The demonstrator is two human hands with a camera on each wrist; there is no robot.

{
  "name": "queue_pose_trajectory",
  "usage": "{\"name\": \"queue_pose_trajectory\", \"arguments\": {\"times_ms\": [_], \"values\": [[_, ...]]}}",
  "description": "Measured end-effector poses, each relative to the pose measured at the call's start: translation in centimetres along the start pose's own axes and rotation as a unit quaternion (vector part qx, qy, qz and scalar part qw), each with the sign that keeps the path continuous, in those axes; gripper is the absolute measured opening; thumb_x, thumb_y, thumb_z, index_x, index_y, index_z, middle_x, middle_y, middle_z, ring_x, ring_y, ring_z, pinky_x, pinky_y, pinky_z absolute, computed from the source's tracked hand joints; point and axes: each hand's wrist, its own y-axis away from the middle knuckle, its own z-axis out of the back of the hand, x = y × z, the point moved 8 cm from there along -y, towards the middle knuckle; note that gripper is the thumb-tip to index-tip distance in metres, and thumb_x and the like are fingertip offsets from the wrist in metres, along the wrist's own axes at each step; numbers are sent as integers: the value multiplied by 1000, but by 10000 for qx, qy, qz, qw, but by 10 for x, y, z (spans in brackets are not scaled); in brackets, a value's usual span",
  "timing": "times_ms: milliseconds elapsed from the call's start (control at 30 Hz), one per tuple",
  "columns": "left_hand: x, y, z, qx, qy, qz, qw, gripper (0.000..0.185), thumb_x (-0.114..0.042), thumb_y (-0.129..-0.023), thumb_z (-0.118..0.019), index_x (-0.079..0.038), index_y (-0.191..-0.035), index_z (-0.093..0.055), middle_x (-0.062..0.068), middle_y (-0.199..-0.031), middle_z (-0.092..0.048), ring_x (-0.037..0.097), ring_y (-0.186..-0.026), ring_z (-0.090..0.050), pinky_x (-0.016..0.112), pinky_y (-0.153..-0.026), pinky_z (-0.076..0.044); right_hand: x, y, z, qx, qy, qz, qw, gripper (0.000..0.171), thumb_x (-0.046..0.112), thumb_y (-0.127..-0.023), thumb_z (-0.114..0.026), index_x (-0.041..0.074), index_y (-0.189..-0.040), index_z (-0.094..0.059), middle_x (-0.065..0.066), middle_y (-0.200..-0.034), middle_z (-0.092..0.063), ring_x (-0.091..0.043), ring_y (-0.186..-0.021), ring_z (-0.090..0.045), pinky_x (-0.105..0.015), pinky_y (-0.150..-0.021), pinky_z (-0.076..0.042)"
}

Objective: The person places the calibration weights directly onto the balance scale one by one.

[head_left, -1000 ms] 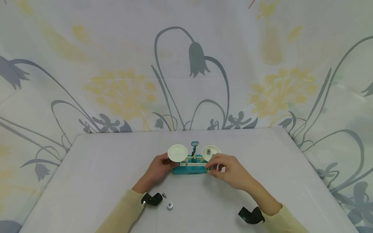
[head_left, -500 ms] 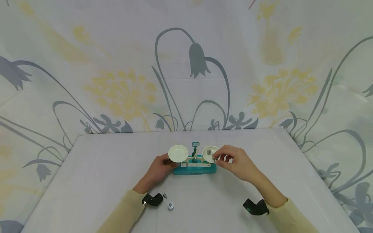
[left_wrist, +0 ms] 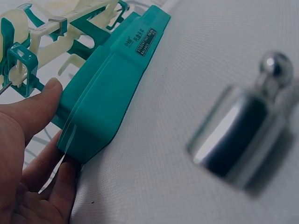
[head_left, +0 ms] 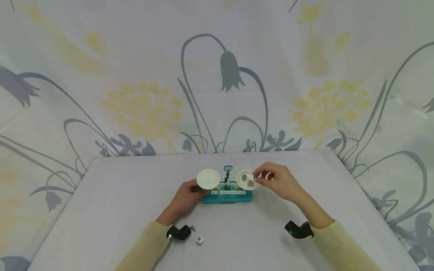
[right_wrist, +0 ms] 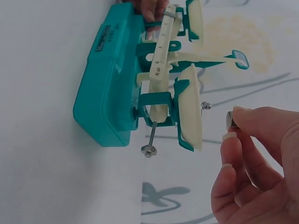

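Right hand pinches a small weight just right of the right pan; left hand grips the scale at centre frame.

Both arms wear pale yellow long sleeves, the left sleeve and right sleeve ending at the wrists. A black camera mount is strapped on each wrist (the left mount, the right mount). The hands are bare.
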Motion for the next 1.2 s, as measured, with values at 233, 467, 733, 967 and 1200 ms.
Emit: {"name": "queue_pose_trajectory", "arguments": {"times_ms": [233,467,733,967,1200], "values": [[1,-2,-2,-12,65,-21,10000,37,-6,-89,-73,-5,-126,-67,10,-127,-66,28,-123,-59,44,-103,-46,-5,-2,0,45,-38,-19,10000,16,2,-87,-76,11,-100,-74,6,-93,-67,-13,-80,-59,-26,-67,-51],[0,-1,-2,21,12,12,10000,36,-5,-89,-73,-6,-125,-68,9,-126,-66,27,-123,-58,44,-103,-46,-5,-4,-2,116,-79,84,9999,15,3,-87,-76,11,-100,-74,4,-94,-68,-13,-80,-59,-27,-67,-51],[2,0,-2,-6,17,26,10000,35,-6,-89,-73,-6,-124,-68,9,-126,-66,27,-124,-58,45,-104,-45,-6,-11,-3,267,-21,80,9996,14,6,-87,-77,11,-101,-74,5,-93,-68,-13,-80,-60,-28,-67,-50],[1,0,-1,-56,46,31,10000,39,-3,-89,-72,-4,-127,-66,10,-128,-65,28,-124,-57,45,-104,-45,-11,-17,-4,400,-40,-37,9992,15,4,-86,-77,11,-99,-75,6,-92,-68,-13,-80,-60,-27,-67,-49],[-25,8,0,28,-5,85,10000,38,0,-90,-71,2,-127,-65,15,-128,-65,32,-125,-57,46,-104,-45,-16,-21,-6,539,-49,-229,9983,15,6,-86,-78,13,-99,-75,6,-92,-68,-14,-81,-60,-27,-68,-49]]}}
